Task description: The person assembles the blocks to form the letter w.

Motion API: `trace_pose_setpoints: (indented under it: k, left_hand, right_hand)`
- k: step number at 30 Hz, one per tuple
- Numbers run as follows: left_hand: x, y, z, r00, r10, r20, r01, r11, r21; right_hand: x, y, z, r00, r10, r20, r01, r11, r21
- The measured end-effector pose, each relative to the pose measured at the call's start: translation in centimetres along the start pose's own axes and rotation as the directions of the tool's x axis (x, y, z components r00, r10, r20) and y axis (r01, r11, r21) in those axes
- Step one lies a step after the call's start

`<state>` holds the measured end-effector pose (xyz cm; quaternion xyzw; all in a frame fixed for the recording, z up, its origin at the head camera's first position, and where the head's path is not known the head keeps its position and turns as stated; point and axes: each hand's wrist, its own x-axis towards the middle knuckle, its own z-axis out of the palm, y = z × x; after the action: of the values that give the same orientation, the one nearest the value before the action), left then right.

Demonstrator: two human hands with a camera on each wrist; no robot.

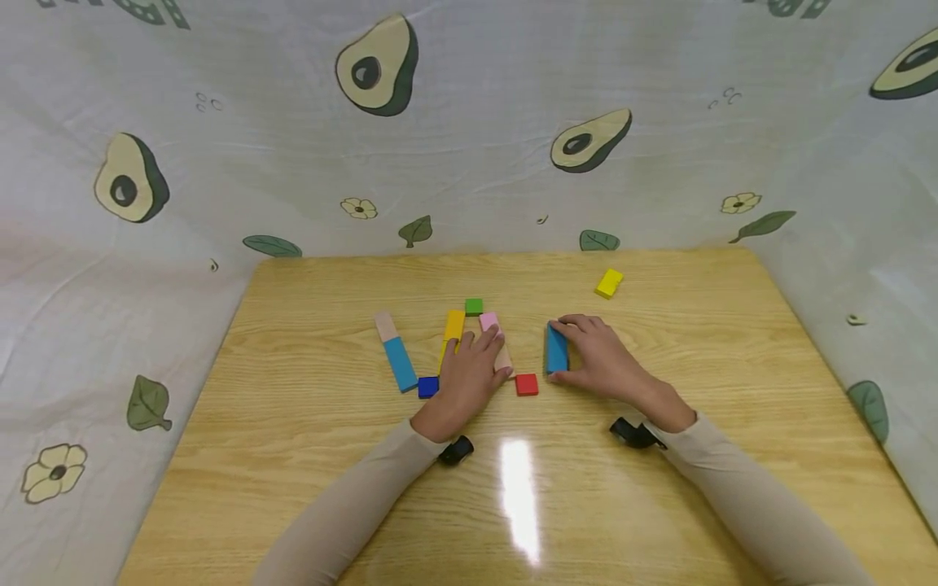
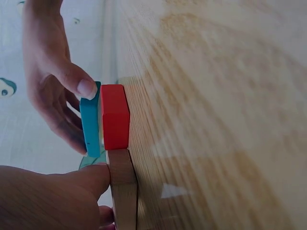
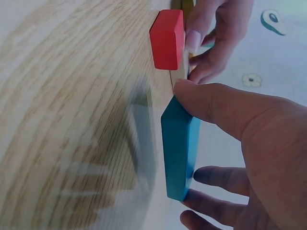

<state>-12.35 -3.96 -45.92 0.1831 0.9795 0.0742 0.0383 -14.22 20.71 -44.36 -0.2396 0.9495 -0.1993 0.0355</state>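
Note:
My right hand holds a blue rectangular block by its two ends, thumb at the near end and fingers at the far end. In the right wrist view the block stands close over the table, its reflection beside it. My left hand rests over a pink block and a beige block laid end to end, thumb at the beige one's near end. A red square block lies between the hands. Under the left hand, a yellow block is partly hidden, with an orange block beyond it.
A green square block lies behind the pink one. Left of the hands are a beige block, a blue block and a dark blue square block. A yellow piece lies near the table's back edge.

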Motion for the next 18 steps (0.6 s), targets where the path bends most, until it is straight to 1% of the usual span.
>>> trace_pose_setpoints:
  k: [10,15,18]
  left_hand:
    - [0.12,0.06,0.35,1.0,0.005,-0.005,-0.004,1.0,0.023]
    - [0.21,0.02,0.16,1.0,-0.003,0.016,0.003,1.0,0.016]
    - [0.14,0.01,0.08,1.0,-0.004,0.018,0.003,1.0,0.013]
  right_hand:
    - [0.17,-0.35,0.6,1.0,0.013,-0.007,-0.013,1.0,-0.01]
    - [0.49,-0.51,0.86,1.0,0.02,0.0,-0.02,1.0,-0.017]
    - [0.65,-0.78,0.95,1.0,0.018,0.006,-0.018,1.0,-0.018]
